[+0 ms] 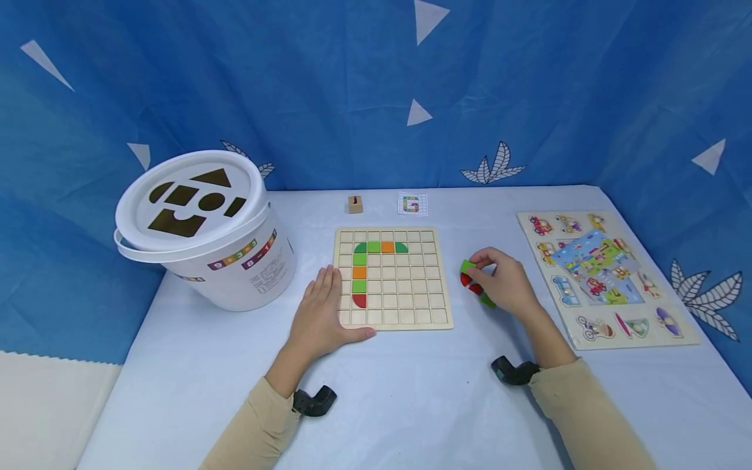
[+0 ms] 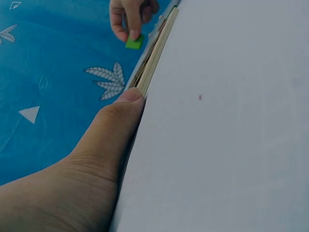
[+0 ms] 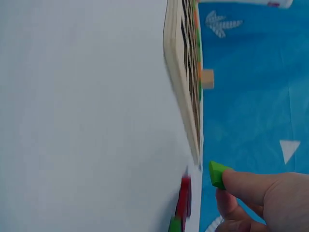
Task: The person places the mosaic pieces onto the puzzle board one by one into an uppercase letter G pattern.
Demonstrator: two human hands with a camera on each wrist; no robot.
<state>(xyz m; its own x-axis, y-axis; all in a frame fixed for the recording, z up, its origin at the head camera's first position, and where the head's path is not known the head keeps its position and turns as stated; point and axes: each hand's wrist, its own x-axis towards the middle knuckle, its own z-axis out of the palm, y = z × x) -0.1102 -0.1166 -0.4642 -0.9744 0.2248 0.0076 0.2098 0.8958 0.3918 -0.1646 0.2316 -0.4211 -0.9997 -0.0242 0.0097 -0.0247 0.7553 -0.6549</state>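
A wooden grid board (image 1: 405, 281) lies on the table, with green, orange and red tiles (image 1: 360, 273) set down one column and along a row near its top. Flat along the board's left edge rests my left hand (image 1: 320, 320), its thumb at the front edge. To the right of the board, my right hand (image 1: 502, 281) pinches a light green tile (image 3: 217, 174) between thumb and fingers, above the table. Beneath that hand lie red tiles (image 1: 474, 288) and a green tile (image 1: 487, 301), partly covered by it.
A white lidded bucket (image 1: 205, 228) stands at left. Behind the board are a small wooden block (image 1: 355, 204) and a pattern card (image 1: 412, 203). At right lies a picture puzzle board (image 1: 566, 320) with a blue picture card (image 1: 599, 267) on it. Blue cloth (image 1: 341, 98) hangs behind.
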